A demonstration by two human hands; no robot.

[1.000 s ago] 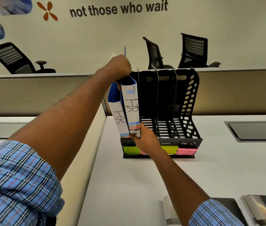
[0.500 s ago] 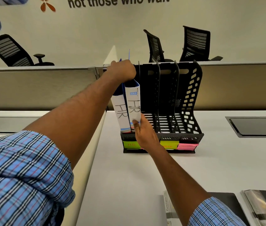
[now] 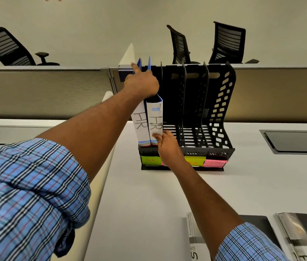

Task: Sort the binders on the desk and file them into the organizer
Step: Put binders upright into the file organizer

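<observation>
Settling lower: white HR-lettered binder (image 3: 156, 119) is seating at left end of black plastic organizer (image 3: 194, 102); right hand (image 3: 169, 147) pinching it, left hand (image 3: 141, 84) grip unclear.

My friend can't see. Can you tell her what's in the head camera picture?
Two blue-and-white cardboard binders marked HR stand in the leftmost slot of a black slotted plastic organizer on a white desk. The person's left hand rests on their tops, and the right hand pinches the right binder low on its spine.
</observation>
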